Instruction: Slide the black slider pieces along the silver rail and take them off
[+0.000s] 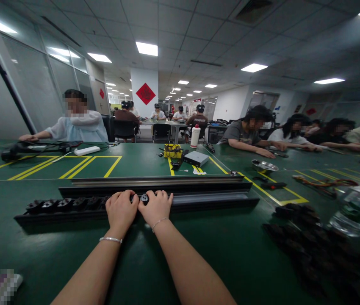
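Black module [144,198], partly hidden, is clamped in the right hand [157,208]; left hand [121,210] — grip, I cannot tell.

Seated people [241,132], a yellow-marked green bench [250,250] and ceiling lights [146,48] suggest a workshop.

A long black channel [214,203] is laid across the green desk [56,258], its left portion filled with a row of black parts [64,204]. A small part [144,198] is held in the right hand [158,207] over the channel; the row's near end is covered by the left hand [121,208], just beside. At the right, a dark pile [322,250] is spread near a clear bottle [353,214]. Farther back, a bowl [264,166], a grey box [196,158] and a white bottle [195,136] are seen.
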`<action>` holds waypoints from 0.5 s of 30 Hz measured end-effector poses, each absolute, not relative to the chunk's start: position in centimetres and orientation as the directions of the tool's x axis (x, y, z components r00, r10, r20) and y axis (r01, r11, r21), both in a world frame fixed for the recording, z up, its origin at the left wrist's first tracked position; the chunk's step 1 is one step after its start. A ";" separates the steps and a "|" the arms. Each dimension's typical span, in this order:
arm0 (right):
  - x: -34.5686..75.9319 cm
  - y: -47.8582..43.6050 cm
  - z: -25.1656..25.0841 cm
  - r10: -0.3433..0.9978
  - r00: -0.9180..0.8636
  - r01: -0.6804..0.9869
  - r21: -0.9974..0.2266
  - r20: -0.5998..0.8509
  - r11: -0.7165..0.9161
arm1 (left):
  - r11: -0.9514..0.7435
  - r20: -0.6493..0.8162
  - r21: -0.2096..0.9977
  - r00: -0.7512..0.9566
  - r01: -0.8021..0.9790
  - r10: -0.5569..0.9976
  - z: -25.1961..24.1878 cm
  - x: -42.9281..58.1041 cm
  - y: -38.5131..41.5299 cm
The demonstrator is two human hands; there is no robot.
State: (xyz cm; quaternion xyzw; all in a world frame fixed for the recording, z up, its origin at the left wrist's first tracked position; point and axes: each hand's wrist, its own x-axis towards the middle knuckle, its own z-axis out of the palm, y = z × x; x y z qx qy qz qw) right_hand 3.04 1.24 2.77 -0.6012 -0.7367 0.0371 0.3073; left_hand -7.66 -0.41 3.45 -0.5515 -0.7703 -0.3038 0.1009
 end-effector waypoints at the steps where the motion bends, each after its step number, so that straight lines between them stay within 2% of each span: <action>1: 3.1 1.3 2.8 0.907 -0.092 0.864 -0.421 0.411 0.278 | 0.208 0.492 0.355 -0.371 0.912 0.788 3.4 -7.7 -0.4; 15: 3.5 1.2 3.0 0.896 -0.108 0.873 -0.391 0.431 0.293 | 0.234 0.482 0.332 -0.377 0.914 0.791 3.4 -7.6 -0.3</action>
